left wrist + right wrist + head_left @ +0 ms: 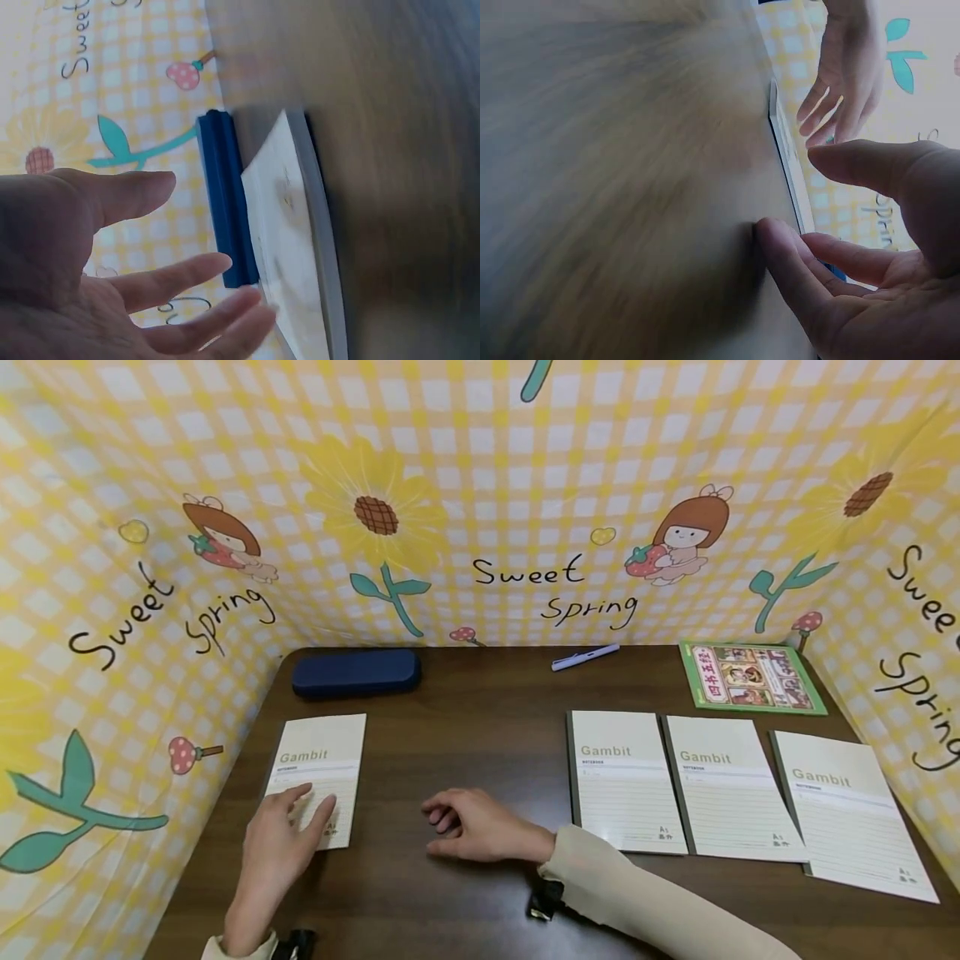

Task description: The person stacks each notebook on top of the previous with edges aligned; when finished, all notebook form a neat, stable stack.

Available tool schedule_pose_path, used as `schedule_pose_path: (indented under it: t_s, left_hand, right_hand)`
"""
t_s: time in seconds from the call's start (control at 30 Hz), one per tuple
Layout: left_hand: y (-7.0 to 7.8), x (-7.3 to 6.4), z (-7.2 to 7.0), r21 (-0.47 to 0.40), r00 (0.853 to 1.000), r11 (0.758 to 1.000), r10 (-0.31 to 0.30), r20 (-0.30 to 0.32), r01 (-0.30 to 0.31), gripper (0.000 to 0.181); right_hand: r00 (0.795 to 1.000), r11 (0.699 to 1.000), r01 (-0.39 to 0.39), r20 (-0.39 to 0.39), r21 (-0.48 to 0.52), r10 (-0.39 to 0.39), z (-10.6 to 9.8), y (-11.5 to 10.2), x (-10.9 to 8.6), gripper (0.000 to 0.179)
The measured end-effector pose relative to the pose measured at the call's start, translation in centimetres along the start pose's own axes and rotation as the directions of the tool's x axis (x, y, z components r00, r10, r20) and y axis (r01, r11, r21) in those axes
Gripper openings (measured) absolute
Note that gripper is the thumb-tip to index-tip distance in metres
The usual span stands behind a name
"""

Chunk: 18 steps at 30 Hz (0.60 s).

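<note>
At the left of the table lies a pale Gambit notebook [321,747], whose thick white page edge [324,247] shows in the left wrist view. Over its lower part is my left hand [281,839], thumb and fingers spread apart and nothing between them. In the left wrist view the fingertips are close above the cover. My right hand [480,827] is at the middle of the table, its fingers loosely bent with the thumb apart from them. It holds nothing, and its fingertips [776,232] are right at the wood in the right wrist view.
Three more Gambit notebooks [626,793] lie side by side at the right, the middle one overlapping the rightmost. Along the back are a dark blue case [356,673], a lavender pen [585,657] and a green-edged picture book [753,678]. Checked cloth [495,485] walls the table.
</note>
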State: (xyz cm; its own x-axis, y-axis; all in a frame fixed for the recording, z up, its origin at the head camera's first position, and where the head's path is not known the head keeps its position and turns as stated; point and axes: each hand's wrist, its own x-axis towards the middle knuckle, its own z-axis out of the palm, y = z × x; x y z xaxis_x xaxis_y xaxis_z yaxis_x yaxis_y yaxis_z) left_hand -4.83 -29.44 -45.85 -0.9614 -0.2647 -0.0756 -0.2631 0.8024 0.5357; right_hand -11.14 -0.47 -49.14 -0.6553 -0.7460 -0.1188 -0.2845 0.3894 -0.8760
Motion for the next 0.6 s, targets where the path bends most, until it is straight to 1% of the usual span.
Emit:
schedule_pose_path:
  t_s: [0.17,0.33,0.5,0.6]
  left_hand:
    - [-1.3,0.2,-0.6,0.04,0.999,0.998,-0.038,0.004,0.038,0.071]
    - [-2.5,0.4,-0.8,0.084,0.996,0.993,-0.08,0.029,0.077,0.078]
    - [-3.4,0.5,-1.3,0.124,0.995,0.988,-0.091,0.026,0.087,0.081]
    - [-3.8,0.5,-1.6,0.128,0.993,0.986,-0.114,0.043,0.107,0.084]
  right_hand:
    - [1.0,0.998,-0.007,0.023,0.063,0.006,1.4,-0.9,1.8,0.054]
    - [1.0,0.989,-0.026,0.014,0.144,0.025,2.7,-1.5,3.1,0.054]
    - [1.0,0.987,-0.024,0.015,0.161,0.022,3.4,-1.9,3.8,0.055]
    - [0.999,0.985,-0.026,0.026,0.17,0.022,3.6,-2.2,4.1,0.056]
